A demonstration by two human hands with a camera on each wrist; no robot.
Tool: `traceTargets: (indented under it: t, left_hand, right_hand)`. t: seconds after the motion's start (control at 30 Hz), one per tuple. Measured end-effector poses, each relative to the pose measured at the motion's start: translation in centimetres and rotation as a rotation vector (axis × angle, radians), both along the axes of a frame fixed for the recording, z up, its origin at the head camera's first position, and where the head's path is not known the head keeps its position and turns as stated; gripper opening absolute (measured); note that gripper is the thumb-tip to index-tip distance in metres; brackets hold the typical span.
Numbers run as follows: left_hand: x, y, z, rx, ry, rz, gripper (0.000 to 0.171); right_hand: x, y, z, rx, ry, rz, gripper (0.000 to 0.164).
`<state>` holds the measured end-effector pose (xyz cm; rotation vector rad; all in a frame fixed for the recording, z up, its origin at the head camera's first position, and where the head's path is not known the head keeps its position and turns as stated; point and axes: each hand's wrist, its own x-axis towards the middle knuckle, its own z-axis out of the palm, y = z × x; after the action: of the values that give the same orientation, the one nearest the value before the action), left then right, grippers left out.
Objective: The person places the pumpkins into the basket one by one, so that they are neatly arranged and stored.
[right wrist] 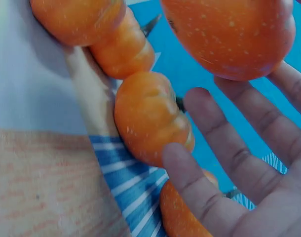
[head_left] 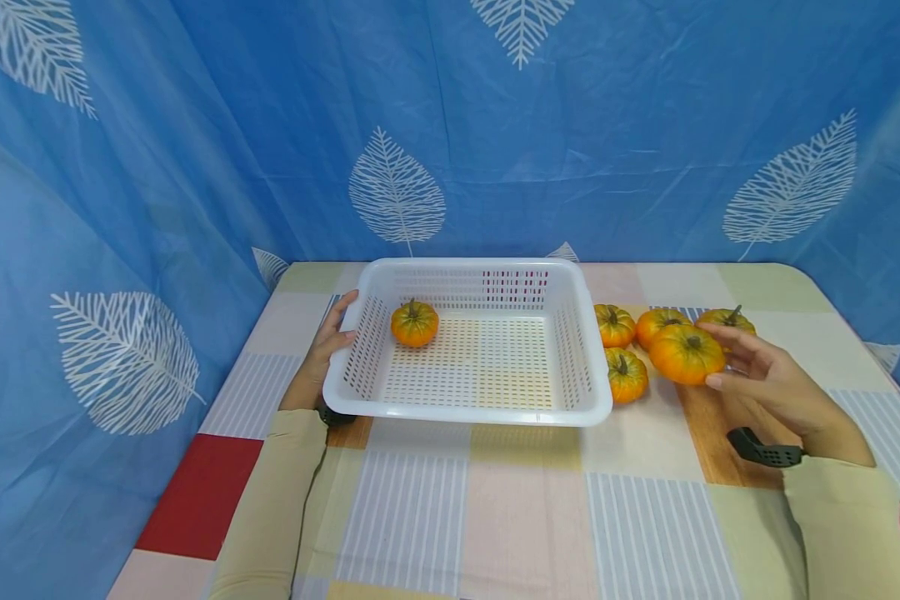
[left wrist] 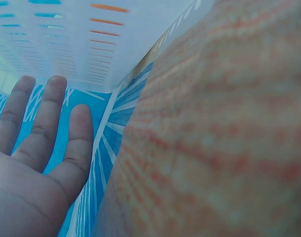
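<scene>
A small orange pumpkin (head_left: pixel 687 354) is pinched between the thumb and fingers of my right hand (head_left: pixel 783 385), held up over the others. In the right wrist view the held pumpkin (right wrist: pixel 234 34) hangs at the top, by the fingertips. Several more small pumpkins (right wrist: pixel 150 118) lie on the table near that hand. My left hand (head_left: pixel 321 357) rests against the left side of a white perforated plastic basket (head_left: pixel 461 417). In the left wrist view its fingers (left wrist: pixel 44 121) are extended along the basket's outer wall (left wrist: pixel 81 44). One pumpkin (head_left: pixel 414 325) sits inside the basket, toward its back left.
A checked tablecloth (head_left: pixel 525 517) covers the table. Blue curtains (head_left: pixel 495 150) with white leaf prints hang behind the table and at its left. Two of the loose pumpkins (head_left: pixel 626 375) lie close by the basket's right side.
</scene>
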<state>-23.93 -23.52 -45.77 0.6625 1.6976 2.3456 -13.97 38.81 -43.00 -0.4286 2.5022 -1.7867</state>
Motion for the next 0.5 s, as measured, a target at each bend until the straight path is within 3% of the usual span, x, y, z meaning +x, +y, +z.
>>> traceTargets:
  t: [0.1, 0.27, 0.5]
  left_hand:
    - [-0.1, -0.1, -0.1, 0.005, -0.001, -0.009, 0.065]
    - [-0.1, 0.0, 0.0, -0.007, 0.000, -0.010, 0.065]
    - [0.5, 0.1, 0.5, -0.031, -0.056, 0.017, 0.062]
  right_hand:
    - [-0.1, -0.6, 0.3, -0.049, 0.021, -0.003, 0.066]
    - [-0.1, -1.5, 0.6, -0.230, 0.041, 0.040, 0.069]
    - [-0.1, -2.7, 1.3, -0.290, 0.098, 0.083, 0.073]
